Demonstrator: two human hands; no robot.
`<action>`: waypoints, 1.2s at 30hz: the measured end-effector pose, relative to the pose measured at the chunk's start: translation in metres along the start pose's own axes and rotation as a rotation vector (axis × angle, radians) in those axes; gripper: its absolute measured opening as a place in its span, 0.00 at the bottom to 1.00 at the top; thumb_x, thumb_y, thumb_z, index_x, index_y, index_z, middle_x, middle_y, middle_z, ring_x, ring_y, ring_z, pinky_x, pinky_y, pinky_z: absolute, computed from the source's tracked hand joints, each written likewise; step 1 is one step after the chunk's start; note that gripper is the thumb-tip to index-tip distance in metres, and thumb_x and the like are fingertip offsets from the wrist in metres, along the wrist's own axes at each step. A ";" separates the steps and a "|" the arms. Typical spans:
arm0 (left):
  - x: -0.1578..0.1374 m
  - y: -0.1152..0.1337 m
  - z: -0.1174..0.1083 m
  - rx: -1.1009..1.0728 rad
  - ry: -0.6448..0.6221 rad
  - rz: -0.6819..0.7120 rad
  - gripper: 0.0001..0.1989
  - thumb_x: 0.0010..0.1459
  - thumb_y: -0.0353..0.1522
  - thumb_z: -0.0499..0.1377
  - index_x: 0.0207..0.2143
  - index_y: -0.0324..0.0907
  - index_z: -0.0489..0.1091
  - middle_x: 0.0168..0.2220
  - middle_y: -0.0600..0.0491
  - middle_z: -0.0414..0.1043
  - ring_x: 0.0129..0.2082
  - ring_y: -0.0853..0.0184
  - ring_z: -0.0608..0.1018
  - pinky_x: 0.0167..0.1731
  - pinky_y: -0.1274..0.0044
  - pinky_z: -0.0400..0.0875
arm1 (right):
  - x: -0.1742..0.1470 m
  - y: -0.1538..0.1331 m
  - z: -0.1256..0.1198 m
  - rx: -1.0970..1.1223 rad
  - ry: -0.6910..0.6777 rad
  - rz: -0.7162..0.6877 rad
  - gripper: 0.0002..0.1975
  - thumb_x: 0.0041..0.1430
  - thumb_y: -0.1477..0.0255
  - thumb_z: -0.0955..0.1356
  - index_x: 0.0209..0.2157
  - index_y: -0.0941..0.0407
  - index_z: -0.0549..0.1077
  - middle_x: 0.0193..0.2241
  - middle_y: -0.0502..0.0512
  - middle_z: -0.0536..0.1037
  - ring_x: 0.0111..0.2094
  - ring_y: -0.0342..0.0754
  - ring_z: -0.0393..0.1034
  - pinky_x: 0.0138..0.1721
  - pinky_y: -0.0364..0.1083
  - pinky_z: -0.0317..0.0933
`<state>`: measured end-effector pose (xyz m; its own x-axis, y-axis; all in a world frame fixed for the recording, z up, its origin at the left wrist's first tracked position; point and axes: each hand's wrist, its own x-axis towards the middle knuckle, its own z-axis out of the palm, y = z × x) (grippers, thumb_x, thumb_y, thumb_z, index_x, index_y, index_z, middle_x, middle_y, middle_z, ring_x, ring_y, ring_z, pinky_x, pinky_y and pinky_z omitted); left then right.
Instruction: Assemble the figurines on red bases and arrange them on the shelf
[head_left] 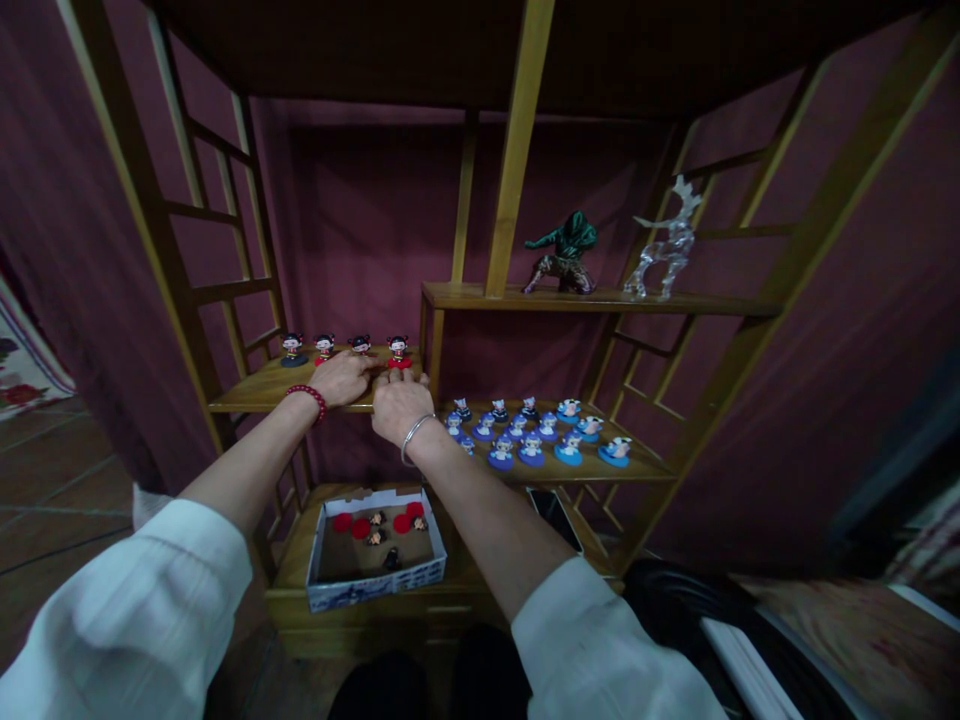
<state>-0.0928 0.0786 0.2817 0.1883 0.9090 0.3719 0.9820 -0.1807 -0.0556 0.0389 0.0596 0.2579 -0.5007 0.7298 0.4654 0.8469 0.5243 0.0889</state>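
Note:
Several small figurines with black hair buns stand in a row on the left shelf (255,388). My left hand (343,378) reaches in front of the third figurine (361,344), its index finger stretched toward the rightmost figurine (398,347) on a red base. Its other fingers are partly hidden. At the shelf's front edge, my right hand (403,402) is closed with curled fingers at that same red base. Below, a shallow cardboard box (321,545) contains several red discs (361,528) and small dark-haired figurine pieces (376,538).
Blue and purple figurines (532,448) crowd the lower right shelf. A green-and-brown crouching statue (566,252) and a clear deer figure (666,245) stand above. An upright wooden post (517,150) divides the unit. A dark flat device (555,518) lies beside my right forearm.

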 end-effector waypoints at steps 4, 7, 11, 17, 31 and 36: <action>0.002 0.005 -0.001 0.071 -0.014 -0.029 0.23 0.52 0.29 0.45 0.49 0.49 0.65 0.46 0.53 0.70 0.46 0.64 0.69 0.44 0.75 0.62 | 0.001 0.000 0.002 0.008 0.001 0.003 0.26 0.50 0.70 0.61 0.51 0.68 0.59 0.48 0.72 0.64 0.49 0.58 0.55 0.48 0.57 0.50; 0.002 0.007 -0.001 0.072 -0.003 -0.044 0.22 0.52 0.31 0.45 0.48 0.50 0.66 0.46 0.52 0.70 0.46 0.63 0.69 0.43 0.74 0.64 | 0.001 0.001 0.002 0.021 0.027 0.005 0.26 0.48 0.70 0.62 0.49 0.67 0.61 0.47 0.71 0.65 0.48 0.57 0.56 0.47 0.56 0.52; 0.000 0.008 0.000 0.083 0.009 -0.052 0.21 0.53 0.32 0.45 0.48 0.50 0.66 0.44 0.51 0.71 0.46 0.61 0.69 0.42 0.73 0.64 | 0.000 0.001 0.003 0.020 0.031 0.007 0.26 0.48 0.70 0.62 0.49 0.67 0.61 0.47 0.71 0.65 0.47 0.57 0.58 0.47 0.56 0.52; -0.002 0.006 0.000 0.064 0.014 -0.084 0.20 0.53 0.33 0.45 0.47 0.51 0.66 0.45 0.52 0.70 0.46 0.62 0.69 0.42 0.73 0.65 | 0.000 0.001 0.004 0.022 0.056 -0.003 0.25 0.49 0.71 0.62 0.49 0.68 0.61 0.47 0.71 0.66 0.48 0.58 0.58 0.47 0.57 0.52; 0.001 0.008 0.003 -0.169 0.054 -0.005 0.20 0.53 0.31 0.45 0.47 0.47 0.67 0.44 0.55 0.71 0.44 0.67 0.71 0.44 0.78 0.64 | 0.003 0.000 -0.001 0.059 -0.055 0.041 0.28 0.47 0.69 0.65 0.49 0.67 0.60 0.50 0.76 0.62 0.53 0.59 0.56 0.51 0.58 0.48; -0.017 0.011 0.002 -0.030 0.148 -0.076 0.19 0.53 0.32 0.45 0.43 0.46 0.69 0.41 0.51 0.72 0.42 0.64 0.71 0.41 0.75 0.65 | 0.009 0.000 -0.004 0.054 -0.154 0.081 0.32 0.45 0.64 0.66 0.50 0.67 0.59 0.53 0.78 0.57 0.56 0.64 0.50 0.51 0.58 0.46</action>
<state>-0.0853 0.0617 0.2731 0.1070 0.8555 0.5067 0.9919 -0.1270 0.0049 0.0348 0.0644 0.2656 -0.4561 0.8270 0.3288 0.8769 0.4807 0.0074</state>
